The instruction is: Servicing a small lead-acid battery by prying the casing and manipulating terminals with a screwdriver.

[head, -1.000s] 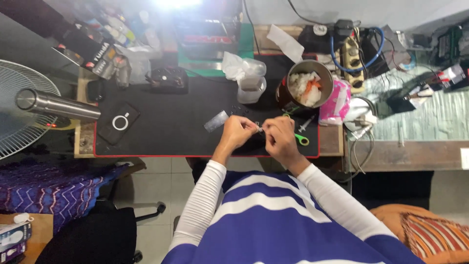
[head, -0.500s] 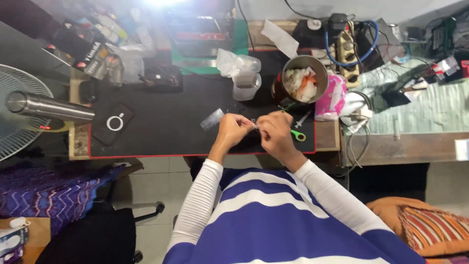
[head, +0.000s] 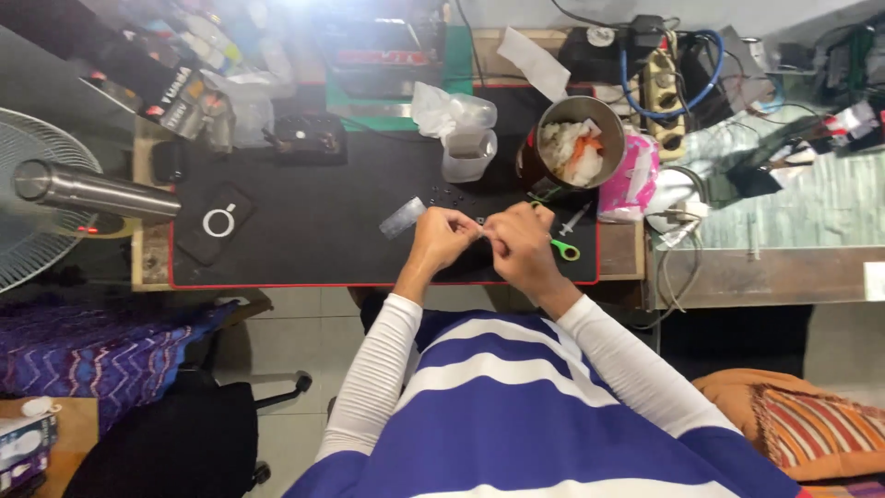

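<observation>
Count, head view — items on and about the black desk mat (head: 323, 231), one mat in all.

Hands: two, left hand (head: 441, 238) and right hand (head: 518, 242), fingertips meeting over something too small to identify.
Metal tins: one, round tin (head: 572, 148), filled with white and orange scraps.
Clear plastic cups: one (head: 467, 152).
Green-handled scissors: one pair (head: 559, 247).
Small clear packets: one (head: 402, 218).
Fans: one (head: 37, 203).
Power strips: one (head: 666, 88).
Pink packets: one (head: 629, 175).
Small dark specks near the cup — uncountable.
</observation>
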